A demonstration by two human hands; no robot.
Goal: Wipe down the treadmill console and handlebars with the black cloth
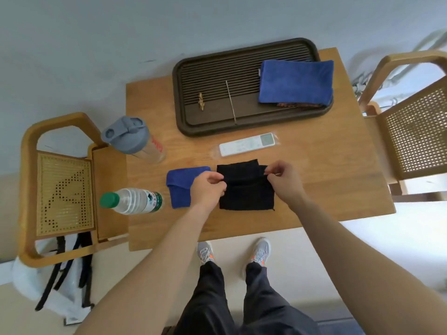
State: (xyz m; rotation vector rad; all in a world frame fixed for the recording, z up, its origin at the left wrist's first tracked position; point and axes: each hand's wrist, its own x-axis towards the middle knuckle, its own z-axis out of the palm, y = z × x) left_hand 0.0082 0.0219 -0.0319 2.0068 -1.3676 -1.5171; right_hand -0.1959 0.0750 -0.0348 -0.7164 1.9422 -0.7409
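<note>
Head camera, centre of frame: I see the black cloth (246, 192) lying folded on the wooden table (338, 189), both hands on its top fold. The left hand (209, 187) pinches the left edge and the right hand (283, 180) pinches the upper right corner. A blue cloth (180, 184) lies just left, a white remote (246, 144) just above, and a water bottle (131, 200) farther left.
</note>
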